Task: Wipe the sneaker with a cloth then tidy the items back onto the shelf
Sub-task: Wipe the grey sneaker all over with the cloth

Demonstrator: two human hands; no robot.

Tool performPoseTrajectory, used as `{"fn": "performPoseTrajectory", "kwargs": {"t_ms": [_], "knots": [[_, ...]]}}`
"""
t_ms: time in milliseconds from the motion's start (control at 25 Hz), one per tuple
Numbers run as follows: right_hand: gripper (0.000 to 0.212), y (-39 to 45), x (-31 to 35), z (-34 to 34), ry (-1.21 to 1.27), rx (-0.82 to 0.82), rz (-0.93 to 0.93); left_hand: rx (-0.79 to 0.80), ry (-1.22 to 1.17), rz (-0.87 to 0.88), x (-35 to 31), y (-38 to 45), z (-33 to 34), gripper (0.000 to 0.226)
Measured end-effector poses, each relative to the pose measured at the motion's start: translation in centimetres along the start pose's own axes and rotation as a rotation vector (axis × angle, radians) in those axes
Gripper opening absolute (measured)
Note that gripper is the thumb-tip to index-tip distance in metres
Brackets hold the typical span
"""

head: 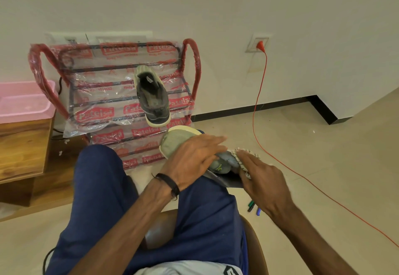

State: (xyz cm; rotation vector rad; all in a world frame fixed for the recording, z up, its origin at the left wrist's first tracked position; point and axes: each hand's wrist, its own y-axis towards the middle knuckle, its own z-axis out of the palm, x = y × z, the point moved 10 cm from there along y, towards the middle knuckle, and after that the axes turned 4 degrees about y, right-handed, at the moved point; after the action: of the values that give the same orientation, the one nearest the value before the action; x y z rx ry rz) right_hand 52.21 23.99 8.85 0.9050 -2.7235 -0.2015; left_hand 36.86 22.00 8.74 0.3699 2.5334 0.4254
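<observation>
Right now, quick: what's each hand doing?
Left hand: fingers straight, resting on top of the sneaker, steadying it on the lap.
Right hand: presses the cloth against the sneaker; whether the fingers curl round the cloth cannot be told.

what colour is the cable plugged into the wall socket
Red-orange; the cable shows clearly in the head view, trailing from the socket across the floor.

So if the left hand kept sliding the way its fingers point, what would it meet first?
Probably nothing close: the left hand, lying across the sneaker, points rightward past the cloth toward bare floor and, farther off, the red cable. Depth is unclear.
</observation>
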Motion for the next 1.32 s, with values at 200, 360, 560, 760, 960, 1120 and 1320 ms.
{"fn": "performPoseTrajectory", "kwargs": {"t_ms": [200, 360, 560, 760, 960, 1120, 1320], "knots": [[0.034, 2.2, -0.3, -1.8, 0.097, -0.005, 0.065, -0.347, -0.219, -0.223, -3.5, -5.5, -3.3, 0.03], [0.017, 4.2, 1.7, -4.2, 0.176, -0.047, 0.102, -0.291, -0.836, -0.647, -5.4, -7.1, -0.9, 0.02], [0.01, 3.8, 3.4, -5.4, 0.302, -0.104, 0.249, -0.377, -1.148, -0.911, -3.5, -7.6, -1.5, 0.047], [0.029, 0.5, 3.5, -2.0, 0.492, -0.053, 0.425, -0.261, -0.032, -0.513, -4.3, -7.8, -4.7, 0.043], [0.035, -2.9, 3.3, 0.3, 0.524, 0.017, 0.491, -0.137, 0.303, -0.501, -1.3, -6.5, -3.6, 0.073], [0.023, -3.6, 3.4, -0.5, 0.525, 0.042, 0.477, 0.137, 0.372, -0.513, 1.2, -5.1, 0.0, 0.081], [0.028, -4.8, 2.2, 1.6, 0.739, 0.261, 0.581, -0.113, 0.379, -0.345, 1.2, -5.3, -1.3, 0.044]]}}
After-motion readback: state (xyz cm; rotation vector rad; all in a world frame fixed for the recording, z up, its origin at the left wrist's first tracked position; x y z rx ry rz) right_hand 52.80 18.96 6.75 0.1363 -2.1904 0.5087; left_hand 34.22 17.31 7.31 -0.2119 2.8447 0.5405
